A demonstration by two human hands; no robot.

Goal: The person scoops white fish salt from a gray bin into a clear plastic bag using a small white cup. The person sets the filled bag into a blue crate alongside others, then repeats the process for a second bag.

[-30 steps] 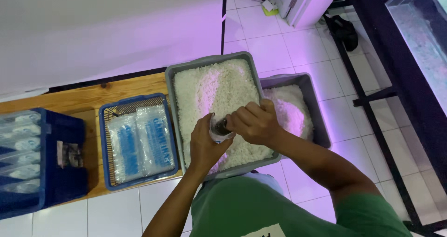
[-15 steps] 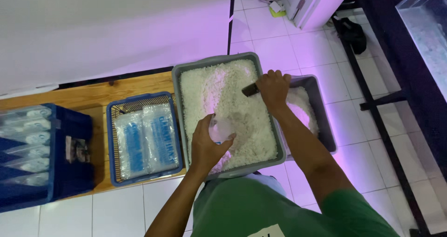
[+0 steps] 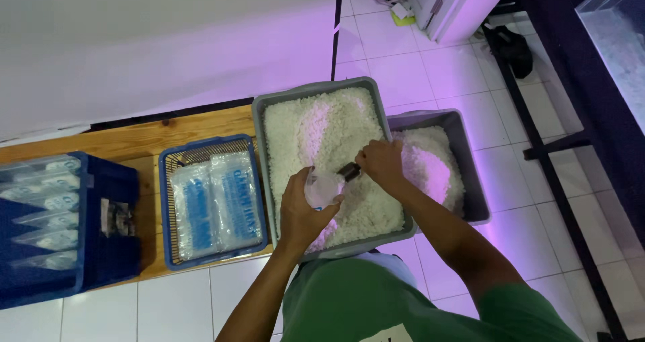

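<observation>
My left hand [image 3: 300, 212] holds a small clear plastic bag [image 3: 323, 187] open over a grey tub [image 3: 263, 128] full of white grains. My right hand [image 3: 381, 162] grips a small dark scoop [image 3: 350, 172] whose end is at the mouth of the bag. Both hands hover over the near part of the grain heap [image 3: 322, 134].
A second grey tub [image 3: 463, 147] with white grains sits to the right, partly under the first. A blue basket [image 3: 176, 155] of flat filled bags rests on a wooden bench [image 3: 134, 137]. A dark blue crate [image 3: 101, 254] with stacked bags stands at the left. White tiled floor lies all around.
My right hand has come back from the far side of the tub to the bag, bringing the scoop to its mouth. My left hand stayed in place with the bag.
</observation>
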